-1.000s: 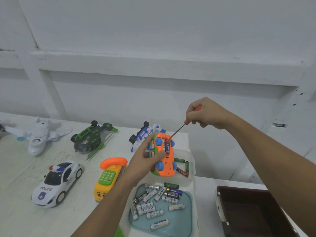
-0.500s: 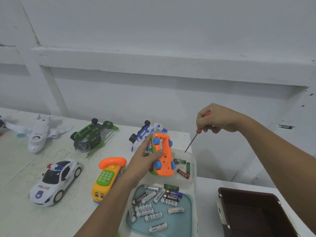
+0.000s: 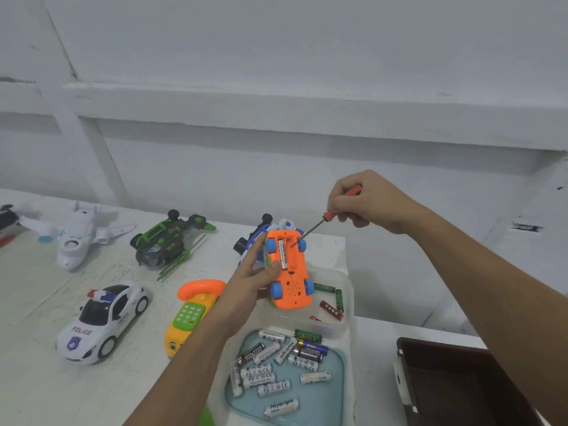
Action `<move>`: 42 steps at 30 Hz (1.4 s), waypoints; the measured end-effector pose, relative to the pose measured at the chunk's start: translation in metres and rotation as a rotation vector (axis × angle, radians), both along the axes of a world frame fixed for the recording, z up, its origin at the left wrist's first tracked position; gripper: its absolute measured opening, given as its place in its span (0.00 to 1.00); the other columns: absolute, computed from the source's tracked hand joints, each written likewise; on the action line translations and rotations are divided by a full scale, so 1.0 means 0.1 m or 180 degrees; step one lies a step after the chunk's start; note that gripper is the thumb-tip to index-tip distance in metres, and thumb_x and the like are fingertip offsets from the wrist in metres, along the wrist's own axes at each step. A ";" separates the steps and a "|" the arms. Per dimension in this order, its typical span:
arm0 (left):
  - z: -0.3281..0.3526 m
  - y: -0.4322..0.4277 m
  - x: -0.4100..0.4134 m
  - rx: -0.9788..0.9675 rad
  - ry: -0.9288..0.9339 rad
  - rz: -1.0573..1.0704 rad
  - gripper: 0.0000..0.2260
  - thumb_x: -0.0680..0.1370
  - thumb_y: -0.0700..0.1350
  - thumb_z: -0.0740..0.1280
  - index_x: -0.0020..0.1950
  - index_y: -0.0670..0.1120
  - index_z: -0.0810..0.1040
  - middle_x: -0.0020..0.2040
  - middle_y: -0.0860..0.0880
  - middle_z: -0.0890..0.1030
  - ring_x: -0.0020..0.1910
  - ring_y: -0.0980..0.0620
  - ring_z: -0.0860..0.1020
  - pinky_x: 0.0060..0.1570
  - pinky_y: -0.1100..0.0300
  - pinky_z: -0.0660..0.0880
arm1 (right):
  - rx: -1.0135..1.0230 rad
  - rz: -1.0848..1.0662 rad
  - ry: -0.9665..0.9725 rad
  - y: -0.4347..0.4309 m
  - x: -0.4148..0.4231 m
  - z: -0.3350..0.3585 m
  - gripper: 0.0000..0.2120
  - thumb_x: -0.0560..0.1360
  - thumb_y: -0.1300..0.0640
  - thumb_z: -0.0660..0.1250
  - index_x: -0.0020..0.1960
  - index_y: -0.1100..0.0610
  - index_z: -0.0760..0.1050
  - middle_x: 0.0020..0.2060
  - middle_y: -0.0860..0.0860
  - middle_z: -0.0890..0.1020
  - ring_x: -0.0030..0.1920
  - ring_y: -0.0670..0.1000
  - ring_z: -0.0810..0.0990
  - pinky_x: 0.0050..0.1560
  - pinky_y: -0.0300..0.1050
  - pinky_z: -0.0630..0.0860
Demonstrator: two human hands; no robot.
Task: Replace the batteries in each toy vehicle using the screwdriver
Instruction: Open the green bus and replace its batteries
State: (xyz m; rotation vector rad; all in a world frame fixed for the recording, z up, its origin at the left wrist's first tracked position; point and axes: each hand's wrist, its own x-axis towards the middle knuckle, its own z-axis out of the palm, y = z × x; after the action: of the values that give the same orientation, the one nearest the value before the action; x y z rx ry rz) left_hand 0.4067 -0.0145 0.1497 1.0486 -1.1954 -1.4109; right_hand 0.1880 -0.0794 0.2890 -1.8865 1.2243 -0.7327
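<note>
A left hand [image 3: 246, 284] is gripping an upturned orange toy car [image 3: 290, 292], with its thumb resting by the open battery bay where a white battery [image 3: 283, 253] is lying. Up and to the right of the car, a right hand [image 3: 365, 201] is clasping a red-handled screwdriver [image 3: 328, 215], its tip touching the bay's edge. Just beneath the car is a clear tub [image 3: 349, 302]; nearer than the car, a teal tray [image 3: 325, 401] is holding loose batteries. The swap on this car seems to be underway. Next, the tip probably needs steady, careful levering while the left hand is bracing the car.
</note>
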 end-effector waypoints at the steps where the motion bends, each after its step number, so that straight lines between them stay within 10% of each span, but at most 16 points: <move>1: 0.00 0.00 0.00 -0.0014 0.0010 -0.0001 0.29 0.74 0.50 0.66 0.74 0.63 0.63 0.58 0.49 0.84 0.57 0.47 0.83 0.54 0.50 0.81 | -0.0031 0.0003 0.0023 -0.01 0.03 0.02 0.04 0.71 0.66 0.67 0.39 0.66 0.80 0.28 0.54 0.78 0.25 0.47 0.67 0.25 0.37 0.63; 28: -0.01 0.08 -0.01 0.0001 0.0410 0.0245 0.19 0.78 0.50 0.63 0.68 0.65 0.69 0.60 0.51 0.83 0.53 0.46 0.84 0.43 0.56 0.81 | -0.1052 0.0065 0.0373 0.52 0.23 -0.31 0.07 0.69 0.63 0.71 0.35 0.54 0.78 0.27 0.40 0.78 0.27 0.41 0.72 0.29 0.29 0.65; 42: -0.01 0.07 -0.03 0.0215 0.0920 0.0472 0.12 0.81 0.49 0.61 0.65 0.58 0.71 0.55 0.46 0.85 0.47 0.47 0.86 0.39 0.56 0.82 | -0.4105 -0.0514 0.1081 1.08 0.42 -1.61 0.06 0.78 0.64 0.63 0.55 0.63 0.72 0.48 0.56 0.80 0.47 0.54 0.75 0.48 0.47 0.75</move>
State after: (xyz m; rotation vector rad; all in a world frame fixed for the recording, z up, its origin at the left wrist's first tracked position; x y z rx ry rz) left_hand 0.4034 -0.0078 0.1489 0.9221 -0.8497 -1.4374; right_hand 0.2301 0.0281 0.1285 -3.0419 1.1914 -1.5816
